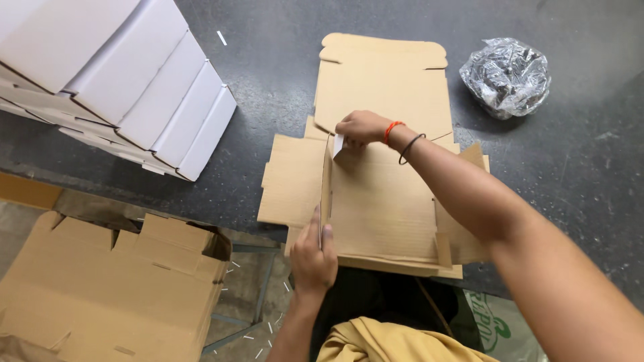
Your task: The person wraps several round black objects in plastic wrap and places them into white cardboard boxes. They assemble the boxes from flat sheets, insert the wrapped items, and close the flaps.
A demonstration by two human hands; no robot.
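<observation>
My left hand [313,255] pinches the side flap [326,181] of the flat cardboard box blank [382,201] upright; my right hand [362,127] grips its far corner to steady the fold.

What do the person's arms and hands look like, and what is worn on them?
Both arms are bare, with no sleeves and no gloves. The right hand has an orange thread band and a thin black band around the wrist. The left hand wears nothing.

Dark grey speckled desk [282,74], evenly lit. Below its near edge, a grey floor [245,288] strewn with small white scraps.
</observation>
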